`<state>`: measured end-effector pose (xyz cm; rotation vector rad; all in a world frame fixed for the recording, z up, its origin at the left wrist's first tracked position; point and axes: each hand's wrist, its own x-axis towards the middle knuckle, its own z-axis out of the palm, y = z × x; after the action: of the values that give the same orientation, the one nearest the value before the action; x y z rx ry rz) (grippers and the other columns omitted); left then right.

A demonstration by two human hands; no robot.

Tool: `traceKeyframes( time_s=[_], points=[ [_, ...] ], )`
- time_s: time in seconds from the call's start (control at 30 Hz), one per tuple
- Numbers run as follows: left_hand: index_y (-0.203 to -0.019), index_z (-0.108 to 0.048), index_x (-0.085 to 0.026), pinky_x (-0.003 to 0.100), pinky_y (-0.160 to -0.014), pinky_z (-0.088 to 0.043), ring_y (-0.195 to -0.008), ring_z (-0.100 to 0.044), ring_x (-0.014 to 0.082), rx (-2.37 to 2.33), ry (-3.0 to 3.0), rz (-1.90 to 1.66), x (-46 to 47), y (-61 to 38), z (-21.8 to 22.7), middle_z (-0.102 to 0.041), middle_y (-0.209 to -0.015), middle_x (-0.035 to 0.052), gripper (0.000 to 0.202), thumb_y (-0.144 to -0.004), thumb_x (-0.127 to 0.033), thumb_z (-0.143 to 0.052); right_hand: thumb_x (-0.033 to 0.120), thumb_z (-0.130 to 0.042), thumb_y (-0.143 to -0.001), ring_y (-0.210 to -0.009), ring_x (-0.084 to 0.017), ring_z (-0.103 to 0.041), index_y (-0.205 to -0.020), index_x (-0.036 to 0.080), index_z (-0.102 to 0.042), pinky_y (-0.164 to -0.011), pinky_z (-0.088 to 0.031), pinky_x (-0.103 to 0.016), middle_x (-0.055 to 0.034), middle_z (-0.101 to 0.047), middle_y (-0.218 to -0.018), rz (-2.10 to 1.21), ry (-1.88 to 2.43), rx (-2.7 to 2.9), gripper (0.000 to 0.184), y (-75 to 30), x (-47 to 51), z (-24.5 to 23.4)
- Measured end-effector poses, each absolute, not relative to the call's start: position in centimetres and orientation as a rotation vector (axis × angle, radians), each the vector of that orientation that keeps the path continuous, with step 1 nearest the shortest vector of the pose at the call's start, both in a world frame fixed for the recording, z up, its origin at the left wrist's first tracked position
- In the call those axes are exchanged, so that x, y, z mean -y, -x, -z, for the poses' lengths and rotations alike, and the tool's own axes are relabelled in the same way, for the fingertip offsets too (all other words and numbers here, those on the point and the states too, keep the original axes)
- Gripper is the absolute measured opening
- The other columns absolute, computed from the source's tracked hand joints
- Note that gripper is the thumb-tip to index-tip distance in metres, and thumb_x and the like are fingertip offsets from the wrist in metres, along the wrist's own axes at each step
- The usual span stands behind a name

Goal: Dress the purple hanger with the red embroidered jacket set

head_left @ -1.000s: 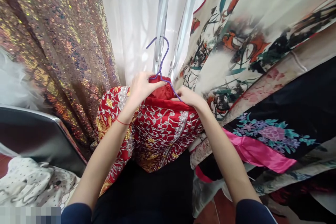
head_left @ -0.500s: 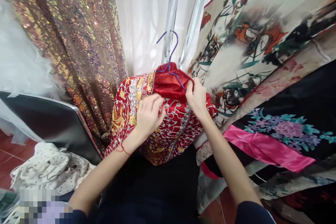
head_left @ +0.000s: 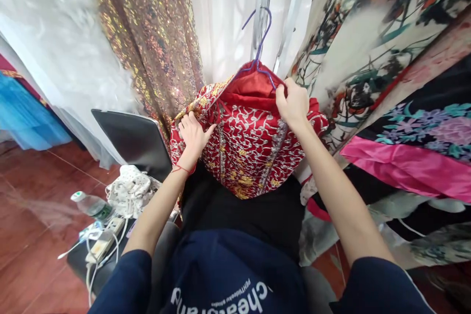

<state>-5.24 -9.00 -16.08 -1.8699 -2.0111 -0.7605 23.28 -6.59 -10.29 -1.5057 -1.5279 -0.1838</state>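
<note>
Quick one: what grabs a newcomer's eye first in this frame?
The red embroidered garment, centre frame, thick with silver and gold stitching, sits on a purple hanger. The left hand grips its left edge and the right hand pinches its neckline by the hanger. Next come the gold sequin fabric hanging upper left and the pink sash among floral robes at right.

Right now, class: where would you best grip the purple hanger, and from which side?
Probably grip the purple hanger at its bare neck below the hook, from the left: the red garment covers its arms, and the right hand occupies the right shoulder.
</note>
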Motion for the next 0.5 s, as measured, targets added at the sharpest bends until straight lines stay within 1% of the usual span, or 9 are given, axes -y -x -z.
traceKeyframes(
  time_s=[0.07, 0.17, 0.23, 0.37, 0.43, 0.5],
  points=[
    [-0.140, -0.037, -0.002, 0.049, -0.108, -0.029, -0.126, -0.045, 0.0417, 2.016, 1.832, 0.814, 6.7, 6.3, 16.0, -0.048, -0.138, 0.0310, 0.072, -0.093, -0.055, -0.049, 0.043, -0.035, -0.099, -0.086, -0.027, -0.059, -0.096, 0.020, -0.061, -0.083, -0.043, -0.041, -0.0103, -0.064, -0.081, 0.152, 1.522, 1.532, 0.035, -22.9, 7.1, 10.0],
    [-0.134, -0.044, -0.002, 0.048, -0.109, -0.027, -0.126, -0.043, 0.0386, 1.997, 1.821, 0.878, 3.5, 7.6, 15.8, -0.049, -0.137, 0.0290, 0.056, -0.098, -0.044, -0.040, 0.037, -0.037, -0.096, -0.085, -0.026, -0.057, -0.089, 0.022, -0.059, -0.083, -0.043, -0.040, -0.0096, -0.064, -0.083, 0.116, 1.536, 1.559, 0.027, -22.8, 7.9, 9.3],
    [-0.131, -0.046, -0.001, 0.048, -0.108, -0.027, -0.125, -0.043, 0.0368, 1.992, 1.814, 0.923, 1.9, 8.5, 15.0, -0.049, -0.136, 0.0284, 0.049, -0.097, -0.036, -0.039, 0.034, -0.038, -0.095, -0.084, -0.025, -0.056, -0.082, 0.023, -0.055, -0.083, -0.043, -0.039, -0.0083, -0.063, -0.081, 0.093, 1.540, 1.584, 0.024, -23.0, 8.3, 8.8],
    [-0.132, -0.045, -0.005, 0.049, -0.109, -0.027, -0.124, -0.045, 0.0344, 1.961, 1.801, 0.998, -0.4, 10.9, 11.3, -0.053, -0.135, 0.0248, 0.042, -0.092, -0.018, -0.038, 0.030, -0.039, -0.091, -0.077, -0.023, -0.053, -0.070, 0.025, -0.044, -0.080, -0.042, -0.035, -0.0041, -0.056, -0.070, 0.053, 1.553, 1.616, 0.022, -23.2, 8.7, 8.1],
    [-0.132, -0.045, -0.009, 0.050, -0.110, -0.027, -0.126, -0.044, 0.0346, 1.883, 1.810, 0.994, -1.3, 11.9, 8.8, -0.054, -0.135, 0.0222, 0.044, -0.089, -0.013, -0.042, 0.031, -0.039, -0.090, -0.073, -0.022, -0.050, -0.068, 0.026, -0.039, -0.076, -0.040, -0.033, -0.0017, -0.051, -0.066, 0.030, 1.534, 1.623, 0.023, -23.4, 8.6, 7.7],
    [-0.131, -0.046, -0.013, 0.048, -0.109, -0.028, -0.127, -0.044, 0.0339, 1.773, 1.851, 0.944, -2.1, 12.5, 6.7, -0.056, -0.133, 0.0195, 0.047, -0.084, -0.013, -0.050, 0.031, -0.039, -0.089, -0.069, -0.020, -0.046, -0.066, 0.026, -0.036, -0.072, -0.038, -0.031, 0.0000, -0.046, -0.063, -0.007, 1.504, 1.639, 0.025, -23.8, 8.3, 7.3]
  ],
)
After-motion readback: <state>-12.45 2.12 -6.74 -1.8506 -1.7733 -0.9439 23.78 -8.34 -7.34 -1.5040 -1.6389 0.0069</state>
